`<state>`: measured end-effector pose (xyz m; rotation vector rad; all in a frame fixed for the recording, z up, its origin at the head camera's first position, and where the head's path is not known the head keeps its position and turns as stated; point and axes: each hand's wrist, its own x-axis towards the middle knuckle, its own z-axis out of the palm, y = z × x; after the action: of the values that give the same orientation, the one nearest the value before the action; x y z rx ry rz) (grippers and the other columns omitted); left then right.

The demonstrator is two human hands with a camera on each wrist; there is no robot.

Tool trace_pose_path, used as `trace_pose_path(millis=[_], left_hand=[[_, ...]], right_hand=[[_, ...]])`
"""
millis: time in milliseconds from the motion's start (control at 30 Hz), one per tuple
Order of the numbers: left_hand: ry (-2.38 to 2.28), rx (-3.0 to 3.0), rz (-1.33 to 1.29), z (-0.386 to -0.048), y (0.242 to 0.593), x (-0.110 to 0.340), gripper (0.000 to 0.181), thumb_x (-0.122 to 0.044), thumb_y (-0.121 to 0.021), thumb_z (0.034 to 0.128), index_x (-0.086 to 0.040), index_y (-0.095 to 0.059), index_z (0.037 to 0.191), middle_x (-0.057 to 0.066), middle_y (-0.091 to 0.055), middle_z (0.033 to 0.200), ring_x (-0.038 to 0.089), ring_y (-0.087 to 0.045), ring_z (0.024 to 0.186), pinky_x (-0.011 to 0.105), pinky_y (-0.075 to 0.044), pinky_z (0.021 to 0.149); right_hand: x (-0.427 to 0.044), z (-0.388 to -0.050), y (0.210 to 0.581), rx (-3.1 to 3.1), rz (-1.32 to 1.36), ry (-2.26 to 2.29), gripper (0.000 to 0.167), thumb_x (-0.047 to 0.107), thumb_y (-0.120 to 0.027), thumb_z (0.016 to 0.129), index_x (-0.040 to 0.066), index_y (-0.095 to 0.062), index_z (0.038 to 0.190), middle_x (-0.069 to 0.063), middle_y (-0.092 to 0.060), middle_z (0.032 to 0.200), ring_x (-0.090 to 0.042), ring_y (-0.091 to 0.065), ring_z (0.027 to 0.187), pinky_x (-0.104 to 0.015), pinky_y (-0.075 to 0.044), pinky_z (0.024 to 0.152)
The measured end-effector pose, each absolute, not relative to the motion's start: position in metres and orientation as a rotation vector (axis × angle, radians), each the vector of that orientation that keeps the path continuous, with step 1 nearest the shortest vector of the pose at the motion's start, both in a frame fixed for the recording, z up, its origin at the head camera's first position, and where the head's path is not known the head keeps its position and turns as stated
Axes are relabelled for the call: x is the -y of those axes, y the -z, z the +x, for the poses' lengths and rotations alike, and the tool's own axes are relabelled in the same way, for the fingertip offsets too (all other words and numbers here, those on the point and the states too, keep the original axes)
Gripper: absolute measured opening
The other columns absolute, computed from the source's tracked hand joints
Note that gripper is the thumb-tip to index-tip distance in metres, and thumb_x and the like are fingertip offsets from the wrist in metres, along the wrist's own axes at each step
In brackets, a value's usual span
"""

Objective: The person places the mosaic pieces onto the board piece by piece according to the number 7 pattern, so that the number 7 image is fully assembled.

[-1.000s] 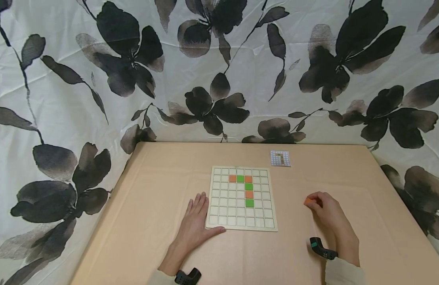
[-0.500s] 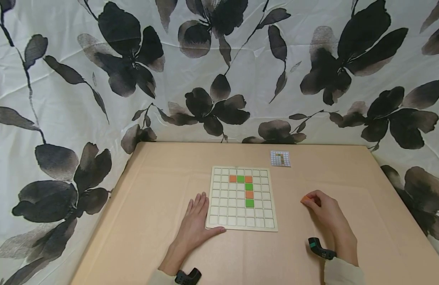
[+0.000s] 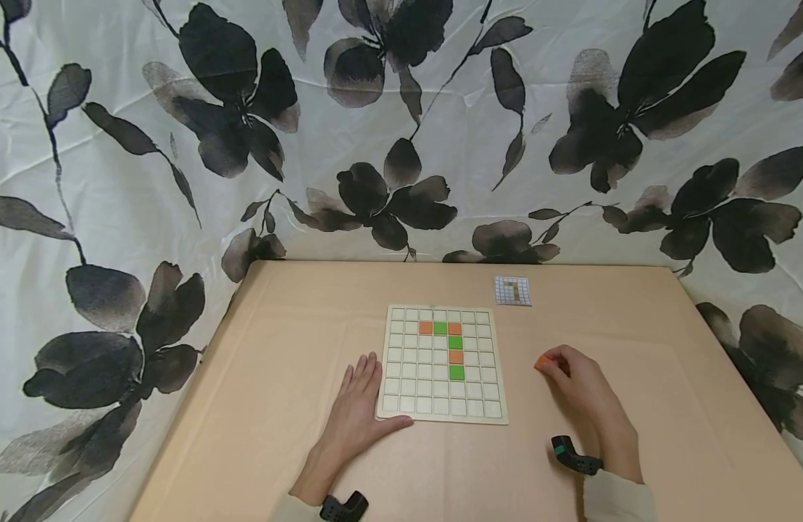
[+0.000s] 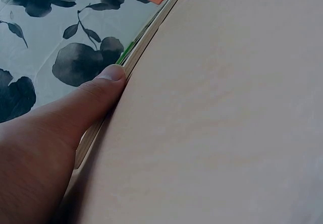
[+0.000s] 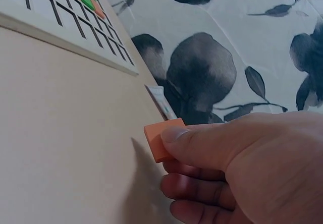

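Between thumb and fingers my right hand [image 3: 580,380] pinches a small square orange tile [image 5: 157,142], held above the table to the right of the board. A white grid board [image 3: 414,388] lies flat in the middle of the table. Orange and green tiles sit in some of its cells: a short row near the top, including an orange tile [image 3: 425,328], and a column running down from that row's right end to a green tile [image 3: 456,373]. My left hand [image 3: 354,413] rests at the board's lower left corner, fingers straight, its thumb [image 4: 103,90] on the near edge.
A small printed card [image 3: 513,290] with a coloured grid pattern lies beyond the board's upper right corner. The wooden table [image 3: 277,312] ends at a white floral cloth [image 3: 349,130] behind. Each wrist wears a black device, such as the right wrist band [image 3: 574,457].
My right hand has moved left toward the board with the orange tile pinched in it. The left hand and the tiles on the board stay where they were.
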<state>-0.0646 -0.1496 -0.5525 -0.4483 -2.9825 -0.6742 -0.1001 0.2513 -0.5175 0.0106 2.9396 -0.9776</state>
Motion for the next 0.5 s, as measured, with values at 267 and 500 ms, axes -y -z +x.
trace_pose_path(millis=[267, 500], left_hand=[[0.662, 2.984, -0.456, -0.065, 0.552, 0.149, 0.118, -0.079, -0.064, 0.0748, 0.002, -0.034, 0.154, 0.017, -0.025, 0.165, 0.031, -0.019, 0.156, 0.045, -0.013, 0.130], [0.665, 2.980, -0.458, -0.064, 0.551, 0.149, 0.117, -0.078, -0.065, 0.0749, 0.003, -0.034, 0.154, 0.018, -0.025, 0.165, 0.032, -0.019, 0.156, 0.046, -0.014, 0.130]], right_hand=[[-0.239, -0.102, 0.515, -2.925, -0.017, 0.999, 0.023, 0.018, -0.063, 0.099, 0.001, -0.064, 0.114, -0.013, -0.068, 0.103, -0.023, -0.059, 0.089, -0.039, -0.057, 0.080], [-0.231, -0.103, 0.513, -2.920, -0.031, 1.001, 0.022, 0.014, -0.060, 0.100, 0.000, -0.063, 0.116, -0.015, -0.067, 0.106, -0.024, -0.059, 0.091, -0.040, -0.058, 0.081]])
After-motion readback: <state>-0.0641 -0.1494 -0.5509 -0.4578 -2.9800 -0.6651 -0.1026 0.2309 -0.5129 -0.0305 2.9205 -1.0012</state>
